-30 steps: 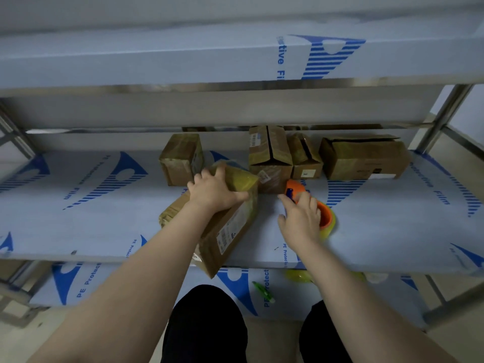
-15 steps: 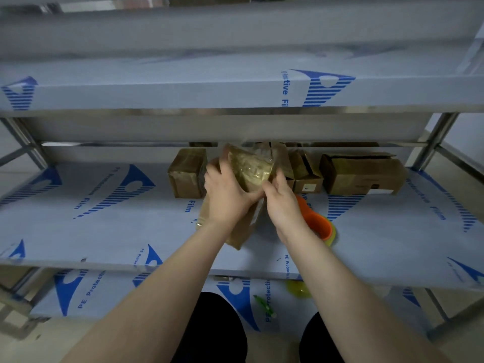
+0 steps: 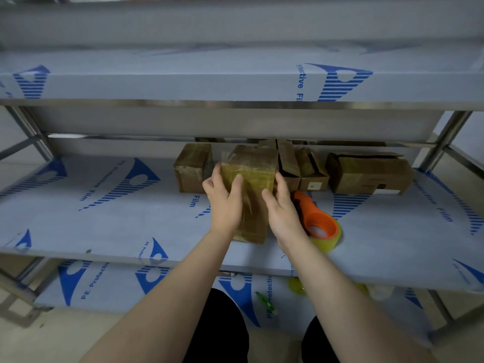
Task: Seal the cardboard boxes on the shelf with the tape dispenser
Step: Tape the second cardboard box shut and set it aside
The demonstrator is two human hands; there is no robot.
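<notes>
"Cardboard boxes (image 3: 366, 176), where are they?"
"In a row at the back of the metal shelf (image 3: 104, 218). Its pale film (image 3: 146, 179) has blue letters, in pieces: 'PE Protective Film'."
"And the one in front?"
"The taped box (image 3: 248, 179) stands on end on the shelf, brown and glossy under clear tape. A white label (image 3: 311, 185) behind it is too small to read."
"The tape dispenser (image 3: 318, 218)?"
"Orange plastic, lying just right of it, with a yellowish roll (image 3: 327, 243)."
"The fingers?"
"The left hand (image 3: 225, 203) grips the left side, thumb on the front. The right hand (image 3: 281, 208) holds the right edge likewise."
</notes>
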